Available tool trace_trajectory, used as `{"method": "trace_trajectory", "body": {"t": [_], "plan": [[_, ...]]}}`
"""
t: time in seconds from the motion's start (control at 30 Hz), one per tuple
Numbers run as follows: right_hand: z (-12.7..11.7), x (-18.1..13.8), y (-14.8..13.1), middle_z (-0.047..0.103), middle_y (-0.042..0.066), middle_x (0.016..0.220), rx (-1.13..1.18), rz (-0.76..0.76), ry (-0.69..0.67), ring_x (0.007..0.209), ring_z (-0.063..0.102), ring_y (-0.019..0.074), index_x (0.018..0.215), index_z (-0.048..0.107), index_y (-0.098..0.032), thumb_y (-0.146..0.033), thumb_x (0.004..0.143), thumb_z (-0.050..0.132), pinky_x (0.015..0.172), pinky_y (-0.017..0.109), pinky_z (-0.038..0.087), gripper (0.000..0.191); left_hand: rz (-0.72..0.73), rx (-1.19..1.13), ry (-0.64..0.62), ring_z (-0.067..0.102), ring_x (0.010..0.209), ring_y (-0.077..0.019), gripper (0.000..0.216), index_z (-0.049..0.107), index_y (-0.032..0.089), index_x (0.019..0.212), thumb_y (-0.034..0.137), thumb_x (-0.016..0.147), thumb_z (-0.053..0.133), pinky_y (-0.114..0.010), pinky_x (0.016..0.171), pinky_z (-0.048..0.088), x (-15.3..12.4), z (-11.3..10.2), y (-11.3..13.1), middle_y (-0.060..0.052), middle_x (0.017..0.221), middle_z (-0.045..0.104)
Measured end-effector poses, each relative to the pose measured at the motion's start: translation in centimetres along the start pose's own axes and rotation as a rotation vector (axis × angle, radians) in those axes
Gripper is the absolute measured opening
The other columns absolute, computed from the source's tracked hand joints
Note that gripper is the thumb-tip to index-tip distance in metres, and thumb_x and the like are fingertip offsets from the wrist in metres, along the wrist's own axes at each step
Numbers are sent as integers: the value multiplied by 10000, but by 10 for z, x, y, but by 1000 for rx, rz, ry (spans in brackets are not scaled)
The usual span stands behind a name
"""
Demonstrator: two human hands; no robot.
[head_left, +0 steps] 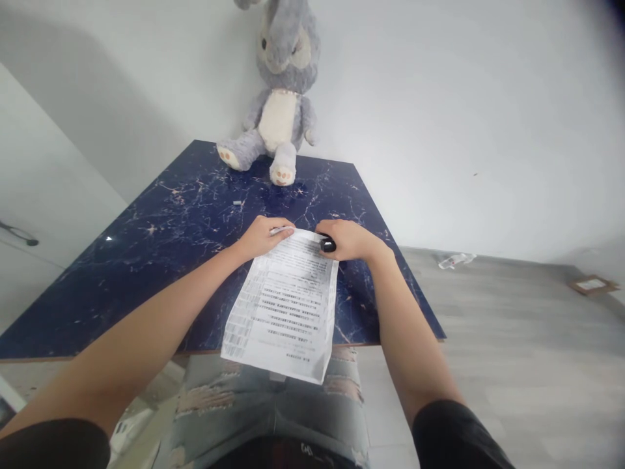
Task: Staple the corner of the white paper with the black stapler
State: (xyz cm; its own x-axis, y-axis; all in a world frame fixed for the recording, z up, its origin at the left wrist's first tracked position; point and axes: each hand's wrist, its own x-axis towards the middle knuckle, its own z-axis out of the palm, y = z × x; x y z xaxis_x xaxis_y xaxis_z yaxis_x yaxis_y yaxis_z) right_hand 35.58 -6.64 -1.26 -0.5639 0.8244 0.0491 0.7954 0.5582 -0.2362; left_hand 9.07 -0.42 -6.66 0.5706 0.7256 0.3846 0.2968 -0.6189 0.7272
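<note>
A white printed paper sheet (286, 303), covered in lines of black text, lies on the dark blue marble-patterned table (161, 247) near its near edge. The sheet's near end overhangs that edge above the person's lap, and its far end rests flat on the table surface.

The left hand (263, 236) sits at the far left corner of the sheet, fingers curled and pinching a small slim silver object (280, 230) against the paper's far edge. What that object is cannot be told at this size.

The right hand (347, 240) sits at the far right corner of the sheet, closed around a small black rounded object (327, 245) whose end shows at the thumb side, touching the paper. The two hands are near each other but apart, with the sheet's far edge between them.

A grey and cream plush rabbit toy (278, 104) sits upright at the far edge of the table, leaning against the white wall (439, 117), its feet pointing toward the near side. A tiny pale item (237, 202) lies on the table between the toy and the hands, well apart from both.

To the right, on the grey wood-look floor (512, 339), lie a clear plastic item (454, 260) close to the wall and a small brown framed piece (592, 284) farther right.
</note>
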Motion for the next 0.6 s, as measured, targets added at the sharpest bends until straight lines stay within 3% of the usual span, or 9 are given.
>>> {"method": "trace_trajectory", "body": {"t": [0.27, 0.43, 0.5, 0.6], "plan": [[17, 12, -10, 714, 96, 984, -177, 36, 3, 867, 648, 257, 914, 648, -209, -311, 810, 707, 704, 326, 402, 157, 12, 51, 13, 731, 923, -235, 359, 814, 181, 1004, 467, 919, 615, -310, 886, 542, -2, -5, 7, -68, 996, 806], [18, 12, 3, 708, 96, 1045, -26, 26, 76, 942, 652, 277, 1002, 661, -215, -401, 793, 764, 811, 349, 463, 299, 12, 42, 58, 728, 931, -227, 302, 808, 196, 1006, 426, 926, 629, -305, 909, 529, 1, -5, -6, -52, 1018, 802], [17, 10, 14, 707, 97, 1057, 90, 41, 150, 950, 648, 290, 1055, 658, -221, -454, 761, 804, 853, 375, 480, 403, -16, 80, 87, 723, 955, -242, 277, 799, 195, 1004, 392, 934, 617, -327, 931, 523, 4, -4, -16, -58, 1037, 798], [18, 9, 26, 707, 98, 997, 181, 225, 423, 889, 641, 298, 1121, 639, -215, -478, 800, 773, 861, 419, 494, 436, -96, 168, 150, 702, 985, -264, 249, 770, 190, 1064, 329, 943, 602, -383, 976, 503, 8, -5, -29, -82, 1063, 783]]}}
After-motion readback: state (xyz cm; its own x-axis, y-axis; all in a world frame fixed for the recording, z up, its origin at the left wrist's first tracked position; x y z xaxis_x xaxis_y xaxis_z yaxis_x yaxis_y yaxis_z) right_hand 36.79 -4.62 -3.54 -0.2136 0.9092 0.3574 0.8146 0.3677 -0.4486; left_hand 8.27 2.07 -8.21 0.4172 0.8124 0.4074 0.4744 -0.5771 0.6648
